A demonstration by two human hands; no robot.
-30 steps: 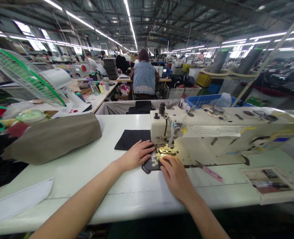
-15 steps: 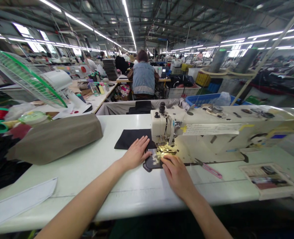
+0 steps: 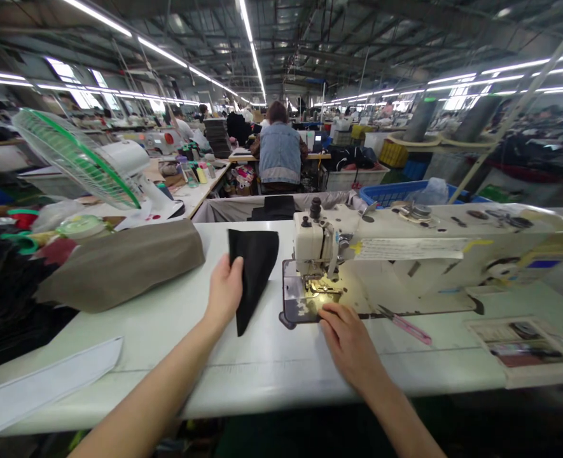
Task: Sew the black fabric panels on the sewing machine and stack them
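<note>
My left hand [image 3: 227,287] is closed around the near edge of a black fabric piece [image 3: 258,264], which it holds tilted up off the table, left of the sewing machine [image 3: 319,238]. My right hand [image 3: 348,337] rests at the front of the machine's metal bed [image 3: 293,299], just below the lit presser foot [image 3: 324,288]. Its fingers are bent and pressed together; whatever may be between the fingertips is hidden. Pink-handled thread snips [image 3: 408,326] lie on the table to the right of that hand.
A brown-grey fabric roll [image 3: 123,264] lies at left, with a white strip [image 3: 56,381] nearer me. Behind stand a fan [image 3: 78,159] and a blue basket [image 3: 390,191]. A small tray [image 3: 524,350] sits at right. A person [image 3: 280,149] in a denim vest sits ahead.
My left hand has moved left, away from the presser foot, and lifted the black fabric piece that lay flat beside the machine. My right hand has stayed near the foot.
</note>
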